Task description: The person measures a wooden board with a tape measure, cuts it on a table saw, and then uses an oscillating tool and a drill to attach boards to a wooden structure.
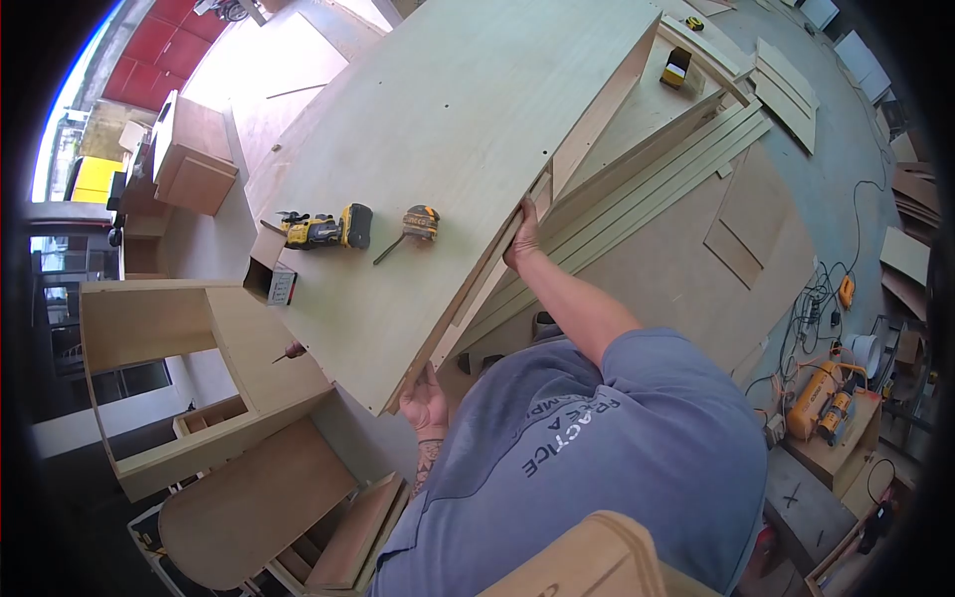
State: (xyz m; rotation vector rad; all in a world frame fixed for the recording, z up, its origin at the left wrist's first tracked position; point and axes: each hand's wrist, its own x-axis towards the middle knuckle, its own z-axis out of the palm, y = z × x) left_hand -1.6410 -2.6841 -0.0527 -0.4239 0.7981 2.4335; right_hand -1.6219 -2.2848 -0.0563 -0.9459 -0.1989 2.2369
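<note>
A large pale plywood panel (398,129) lies in front of me, forming the broad top of a wooden cabinet-like piece. My left hand (424,406) is at its near corner, palm up, with fingertips curled under the edge and partly hidden. Farther along the same edge, my right hand (523,237) grips the wooden side, its fingers wrapped over the rim. On the panel rest a yellow-black cordless drill (326,229) and a tape measure (422,222) with a dark screwdriver-like tool (389,249) beside it.
An open wooden cabinet frame (164,323) stands at left, with a small box (282,287) near the panel. Long wooden strips (647,194) and flat boards (736,249) lie at right. An orange air compressor (811,398) and tangled cables (818,298) sit far right.
</note>
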